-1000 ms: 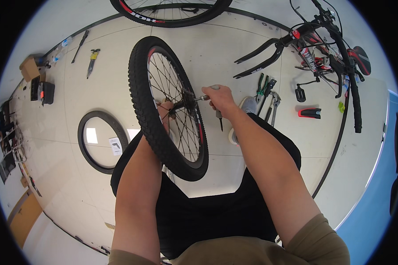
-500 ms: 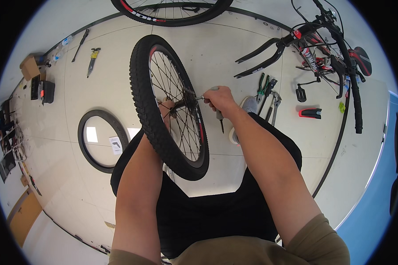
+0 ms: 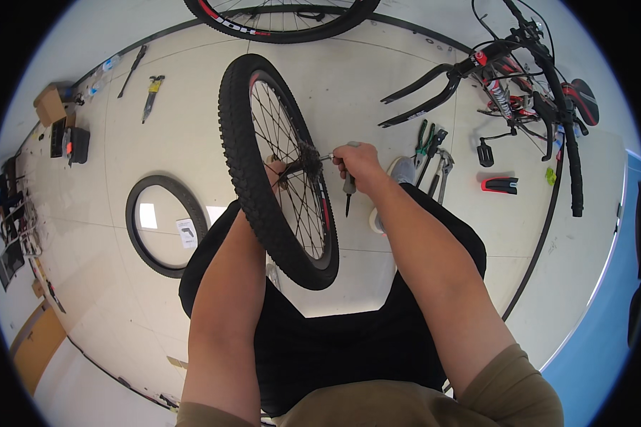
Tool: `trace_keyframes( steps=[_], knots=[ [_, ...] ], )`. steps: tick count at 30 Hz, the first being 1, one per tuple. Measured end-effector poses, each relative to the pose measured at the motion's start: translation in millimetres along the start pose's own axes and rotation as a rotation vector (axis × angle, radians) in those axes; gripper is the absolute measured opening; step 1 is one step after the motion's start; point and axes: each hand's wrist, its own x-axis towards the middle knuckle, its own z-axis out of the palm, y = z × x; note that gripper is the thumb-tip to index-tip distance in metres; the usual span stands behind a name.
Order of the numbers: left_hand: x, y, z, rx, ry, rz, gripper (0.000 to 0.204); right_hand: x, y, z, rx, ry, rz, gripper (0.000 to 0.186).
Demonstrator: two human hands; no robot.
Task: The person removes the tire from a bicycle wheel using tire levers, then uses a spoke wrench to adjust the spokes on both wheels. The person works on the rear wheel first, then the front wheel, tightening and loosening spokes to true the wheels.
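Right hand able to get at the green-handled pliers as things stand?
Probably yes: the green-handled pliers lie on the floor to the right, apparently uncovered. The right hand is closed around a grey-handled tool, though, so it likely must release that first.

A single wide fisheye view looks steeply down from the person's head, upright, across the lap [image 3: 349, 349] and forearms [image 3: 427, 238] at its near edge. The hands [image 3: 360, 165] sit close below, near mid-view; the floor [image 3: 185, 128] spreads around them, reaching a bicycle frame [image 3: 501, 97] at far right.
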Motion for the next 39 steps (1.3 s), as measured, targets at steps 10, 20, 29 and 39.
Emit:
trace_keyframes(
  steps=[10, 20, 29, 39],
  knots=[
    [-14.7, 2.4, 8.8, -0.463, 0.385, -0.379, 0.014, 5.4, 0.3, -3.7, 0.022, 0.052, -0.015, 0.011],
    [-16.8, -40.8, 24.6, -0.928, 0.083, -0.343, 0.013, -3.4, -10.3, -4.5, -0.050, -0.042, 0.011, 0.007],
    [-27.0, -9.0, 38.5, -0.851, 0.284, -0.359, 0.021, 2.1, -7.3, -9.3, -0.014, -0.044, 0.021, 0.010],
    [-33.5, -10.4, 35.4, -0.840, 0.317, -0.280, 0.020, 6.3, -5.1, -13.3, 0.047, -0.058, 0.010, 0.009]
  ],
)
